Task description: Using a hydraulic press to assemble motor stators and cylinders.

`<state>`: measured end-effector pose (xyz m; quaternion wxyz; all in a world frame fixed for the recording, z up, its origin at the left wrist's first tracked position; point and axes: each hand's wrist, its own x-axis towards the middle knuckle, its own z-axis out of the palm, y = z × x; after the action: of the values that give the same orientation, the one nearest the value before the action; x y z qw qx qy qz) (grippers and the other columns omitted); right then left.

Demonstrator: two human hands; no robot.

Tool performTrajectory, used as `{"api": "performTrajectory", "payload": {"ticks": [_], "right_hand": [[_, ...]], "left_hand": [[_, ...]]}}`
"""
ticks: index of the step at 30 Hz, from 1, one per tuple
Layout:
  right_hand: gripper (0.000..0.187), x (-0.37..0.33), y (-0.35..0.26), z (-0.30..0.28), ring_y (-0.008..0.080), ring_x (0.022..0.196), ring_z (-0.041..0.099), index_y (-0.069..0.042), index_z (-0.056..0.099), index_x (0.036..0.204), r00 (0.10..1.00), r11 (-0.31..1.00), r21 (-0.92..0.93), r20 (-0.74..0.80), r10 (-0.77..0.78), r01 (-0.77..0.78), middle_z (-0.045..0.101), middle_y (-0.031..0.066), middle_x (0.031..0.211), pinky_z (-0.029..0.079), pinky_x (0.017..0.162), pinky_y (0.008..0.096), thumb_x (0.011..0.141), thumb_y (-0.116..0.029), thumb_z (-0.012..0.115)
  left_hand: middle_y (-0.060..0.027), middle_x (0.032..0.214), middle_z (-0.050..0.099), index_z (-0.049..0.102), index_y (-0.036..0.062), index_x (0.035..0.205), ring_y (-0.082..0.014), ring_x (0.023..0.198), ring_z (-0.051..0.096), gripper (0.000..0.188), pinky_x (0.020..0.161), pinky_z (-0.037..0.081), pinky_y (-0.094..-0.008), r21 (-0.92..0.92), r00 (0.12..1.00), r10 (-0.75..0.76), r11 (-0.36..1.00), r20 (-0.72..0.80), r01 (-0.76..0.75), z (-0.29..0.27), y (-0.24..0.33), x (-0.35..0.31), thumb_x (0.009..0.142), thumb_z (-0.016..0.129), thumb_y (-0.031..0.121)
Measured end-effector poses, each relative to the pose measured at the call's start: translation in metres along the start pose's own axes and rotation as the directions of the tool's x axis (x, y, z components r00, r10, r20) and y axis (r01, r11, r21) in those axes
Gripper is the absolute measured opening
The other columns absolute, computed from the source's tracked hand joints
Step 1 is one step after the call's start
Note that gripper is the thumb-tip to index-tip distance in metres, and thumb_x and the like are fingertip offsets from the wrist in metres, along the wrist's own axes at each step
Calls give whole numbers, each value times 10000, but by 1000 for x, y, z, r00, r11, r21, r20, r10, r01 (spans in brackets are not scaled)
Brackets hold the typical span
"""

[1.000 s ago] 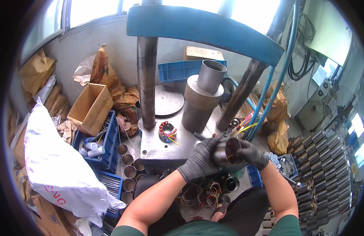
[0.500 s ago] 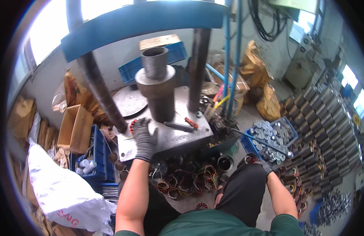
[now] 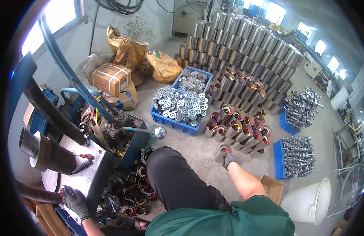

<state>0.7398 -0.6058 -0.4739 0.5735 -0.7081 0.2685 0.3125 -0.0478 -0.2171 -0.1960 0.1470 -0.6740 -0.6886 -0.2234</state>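
My left hand [image 3: 75, 201], in a dark grey glove, rests over a small red-wound stator [image 3: 61, 192] at the near edge of the press's metal plate [image 3: 84, 181]. Its fingers curl over the stator and hide most of it. Out to the right, my gloved right hand [image 3: 229, 160] grips a metal cylinder [image 3: 220, 154] with red windings showing in its mouth. That cylinder is just in front of a group of similar cylinders [image 3: 236, 129] standing on the floor. A thick steel tube [image 3: 58, 155] and a red-handled screwdriver [image 3: 86, 156] are on the press plate.
Blue bins [image 3: 178, 125] hold grey wheel-shaped parts. Bare cylinders [image 3: 245, 43] are stacked behind. Two bins of metal shafts [image 3: 298, 157] and a white bucket [image 3: 307, 202] stand at right. A ball-ended lever [image 3: 160, 133] juts from the press. Loose wound stators [image 3: 140, 192] lie beside my leg.
The view has swung to the right. My right hand has carried the wound cylinder from beside my knee out to the standing group. My left hand stays on the stator at the press plate.
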Motion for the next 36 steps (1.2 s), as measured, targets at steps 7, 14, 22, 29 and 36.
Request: {"api": "performTrajectory", "payload": {"ticks": [7, 14, 22, 29, 36], "right_hand": [[212, -24, -20, 0, 187, 455, 456, -203, 572, 733, 1000, 988, 157, -3, 6, -6, 473, -11, 559, 326, 420, 402, 918, -301, 604], [147, -49, -58, 68, 179, 417, 453, -141, 596, 781, 966, 986, 96, 210, -154, 137, 492, 14, 550, 341, 402, 363, 891, -238, 613], [191, 16, -124, 131, 208, 479, 562, -56, 663, 856, 978, 924, 319, -47, -205, 210, 599, 70, 627, 415, 449, 398, 846, -246, 654], [244, 22, -99, 157, 196, 690, 686, -118, 686, 1087, 920, 812, 438, -112, -376, 386, 693, 44, 883, 560, 561, 336, 953, -320, 655], [231, -116, -70, 172, 245, 722, 708, -110, 656, 1108, 748, 901, -210, 643, -165, 379, 721, 72, 934, 582, 660, 443, 987, -303, 617]], "left_hand": [[-195, 1434, 585, 559, 56, 1449, -398, 1343, 514, 673, 1164, 394, -473, -26, 989, 94, 995, -114, -97, -21, 23, -40, 823, 780, 166], [-178, 1286, 656, 571, -17, 1408, -267, 1136, 636, 503, 1029, 517, -388, -576, 981, -193, 804, -26, 143, -10, -9, -31, 945, 730, 100], [-156, 1238, 664, 594, -15, 1396, -227, 1095, 641, 447, 982, 550, -358, -570, 951, -309, 781, 0, 254, -28, 33, -34, 960, 687, 12], [-171, 1248, 678, 600, -25, 1382, -243, 1120, 666, 444, 982, 560, -382, -361, 987, -156, 923, -35, 134, -48, 38, -35, 943, 659, -8], [-214, 1106, 716, 669, -14, 1233, -383, 1029, 681, 313, 964, 532, -455, -292, 998, -8, 956, -57, -9, -78, 28, -38, 969, 686, 153]]}}
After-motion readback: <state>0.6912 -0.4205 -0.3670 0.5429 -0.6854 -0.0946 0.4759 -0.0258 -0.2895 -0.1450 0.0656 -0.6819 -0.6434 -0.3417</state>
